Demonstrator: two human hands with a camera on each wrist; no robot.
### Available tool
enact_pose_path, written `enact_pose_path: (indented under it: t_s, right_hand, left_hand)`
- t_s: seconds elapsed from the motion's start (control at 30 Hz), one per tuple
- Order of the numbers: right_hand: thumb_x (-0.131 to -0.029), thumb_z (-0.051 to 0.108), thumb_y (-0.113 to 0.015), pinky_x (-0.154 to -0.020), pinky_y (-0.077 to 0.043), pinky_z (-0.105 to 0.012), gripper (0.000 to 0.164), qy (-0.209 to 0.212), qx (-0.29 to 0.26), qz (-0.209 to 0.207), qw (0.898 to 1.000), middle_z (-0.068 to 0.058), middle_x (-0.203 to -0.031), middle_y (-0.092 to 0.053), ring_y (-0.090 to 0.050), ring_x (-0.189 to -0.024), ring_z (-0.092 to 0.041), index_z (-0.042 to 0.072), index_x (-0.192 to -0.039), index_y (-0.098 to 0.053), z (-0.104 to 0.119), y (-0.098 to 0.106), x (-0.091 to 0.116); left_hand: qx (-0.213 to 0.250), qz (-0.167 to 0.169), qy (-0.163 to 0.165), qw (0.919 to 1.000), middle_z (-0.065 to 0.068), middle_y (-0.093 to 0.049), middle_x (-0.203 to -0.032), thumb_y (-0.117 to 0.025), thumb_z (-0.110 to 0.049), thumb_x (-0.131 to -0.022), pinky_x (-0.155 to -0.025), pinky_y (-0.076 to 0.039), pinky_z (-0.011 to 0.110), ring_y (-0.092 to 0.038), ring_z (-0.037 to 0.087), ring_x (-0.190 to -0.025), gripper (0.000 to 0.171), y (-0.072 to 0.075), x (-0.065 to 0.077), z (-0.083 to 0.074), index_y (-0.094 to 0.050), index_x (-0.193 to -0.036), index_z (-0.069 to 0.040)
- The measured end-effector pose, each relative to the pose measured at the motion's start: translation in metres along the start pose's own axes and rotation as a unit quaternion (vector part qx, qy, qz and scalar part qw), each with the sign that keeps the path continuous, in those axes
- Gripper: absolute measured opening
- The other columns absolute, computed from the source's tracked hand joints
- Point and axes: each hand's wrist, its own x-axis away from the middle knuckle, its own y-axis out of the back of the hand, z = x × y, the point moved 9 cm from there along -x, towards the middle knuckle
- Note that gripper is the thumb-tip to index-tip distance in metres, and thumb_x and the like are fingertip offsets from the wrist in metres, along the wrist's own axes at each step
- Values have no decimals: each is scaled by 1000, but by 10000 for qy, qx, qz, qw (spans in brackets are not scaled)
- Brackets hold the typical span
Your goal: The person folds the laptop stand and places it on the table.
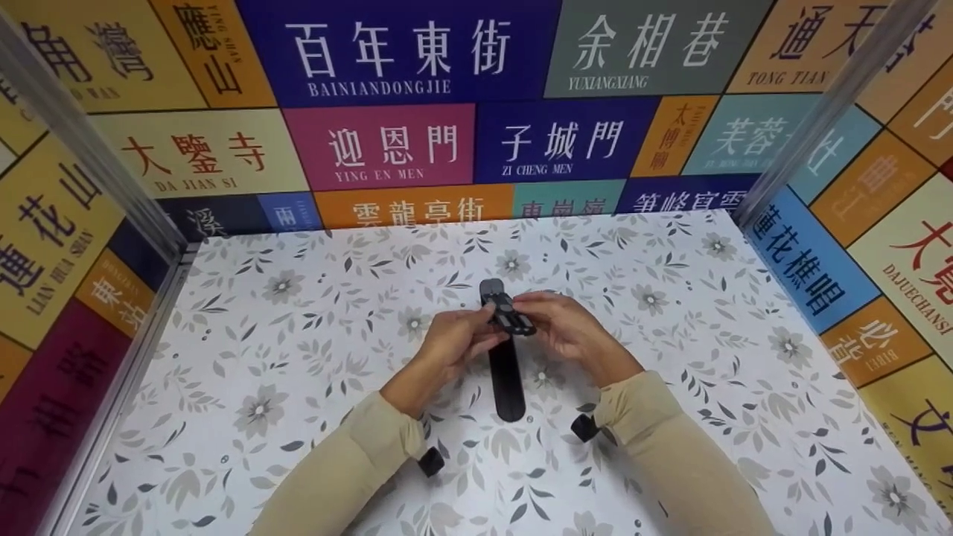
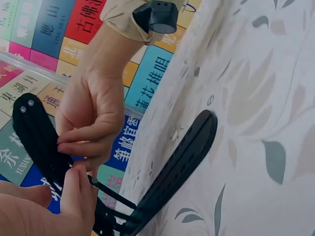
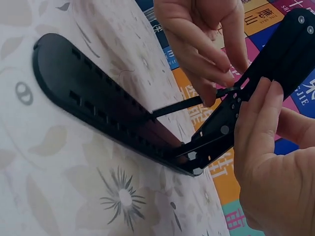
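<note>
A black folding stand [image 1: 508, 380] stands on the table, its long slotted base [image 3: 93, 93] lying flat. From one end of the base an upper arm [image 2: 34, 132] rises at a slant, with thin prop bars [image 3: 182, 105] running between the two. My left hand [image 1: 458, 339] pinches the upper arm from the left, thumb on top, its fingertips by a bar's upper end in the right wrist view. On the opposite side, my right hand [image 1: 569, 325] grips the arm's edge between thumb and fingers. Part of the hinge area is hidden behind the hands.
A white tabletop [image 1: 335, 447] with a grey leaf and flower print lies under the stand. Panels [image 1: 402, 145] with coloured signs and Chinese lettering enclose the back and sides. Black wrist cameras [image 1: 432, 461] sit at both beige sleeves [image 1: 350, 461].
</note>
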Motion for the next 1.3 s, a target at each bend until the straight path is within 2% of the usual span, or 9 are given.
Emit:
enact_pose_path:
  t_s: [0.2, 0.47, 0.63, 0.8, 0.97, 1.07, 1.13, 1.27, 1.3]
  right_hand:
    - [-98, -3, -61, -63, -59, -16, 46, -54, 159, -34, 9999, -5, -91, -74, -72, -72, -9, -9, -141, -45, -1, -5, 0]
    - [-93, 0, -68, -69, -62, -25, 54, -133, 686, -79, 9975, -7, -100, -74, -73, -81, -15, 0, -144, -49, -10, -2, 5]
    - [-92, 1, -69, -69, -63, -33, 62, -292, 1469, 55, 9887, -10, -110, -73, -74, -85, -21, 15, -148, -49, -25, 1, 11]
    - [-91, 4, -71, -57, -61, -33, 70, -42, 2820, -75, 9594, -12, -105, -71, -70, -70, -20, 23, -153, -44, -33, 4, 13]
    - [-90, 5, -73, -54, -61, -36, 63, 507, 4004, -491, 9136, -14, -88, -66, -68, -60, -20, 14, -148, -49, -33, 1, 20]
    - [-91, 10, -74, -51, -59, -32, 59, 802, 4721, -426, 8769, -9, -79, -64, -65, -55, -17, 12, -145, -52, -31, -4, 28]
    - [-90, 14, -77, -51, -56, -30, 64, 980, 5178, -100, 8498, -6, -76, -65, -63, -56, -14, 12, -147, -49, -31, -8, 36]
    - [-79, 23, -89, -68, -53, -34, 99, 1226, 5834, 780, 7990, -7, -86, -68, -62, -72, -18, 11, -159, -32, -38, -19, 58]
    - [-75, 25, -91, -78, -54, -38, 106, 1265, 5943, 900, 7891, -11, -97, -70, -64, -83, -22, 11, -161, -29, -41, -21, 63]
  left_hand:
    - [-552, -283, -439, 9971, 14, -75, -99, -78, -18, -91, -81, -62, 27, -74, 15, -84, 40, 3, -6, -12, -66, -118, 9]
    - [-1231, -158, -344, 9917, 19, -74, -110, -77, -8, -90, -85, -62, 32, -76, 20, -90, 46, 5, -8, -10, -61, -129, 9]
    - [-2138, 125, -357, 9761, 22, -73, -110, -74, -2, -88, -81, -63, 35, -76, 23, -86, 46, 5, -7, -3, -60, -130, 10]
    - [-3094, 265, -653, 9483, 22, -75, -100, -72, 6, -83, -72, -64, 33, -75, 23, -77, 42, 4, -7, 0, -64, -124, 11]
    - [-4191, 318, -974, 9021, 13, -76, -83, -73, 4, -80, -61, -61, 28, -71, 18, -64, 38, 1, -5, -2, -70, -118, 7]
    - [-4842, 563, -1227, 8645, 5, -68, -74, -77, -4, -82, -58, -53, 26, -62, 16, -62, 30, -5, 0, 0, -73, -110, 3]
    - [-5579, 675, -1435, 8146, 5, -64, -84, -81, -18, -84, -65, -50, 30, -57, 19, -73, 42, -11, 10, 1, -71, -120, -1]
    - [-7050, 899, -1436, 6887, 16, -56, -133, -81, -50, -82, -94, -48, 49, -51, 33, -120, 86, -21, 43, 16, -48, -153, -14]
    - [-7255, 971, -1327, 6683, 16, -50, -145, -81, -55, -82, -101, -45, 56, -45, 37, -132, 95, -24, 50, 21, -39, -158, -17]
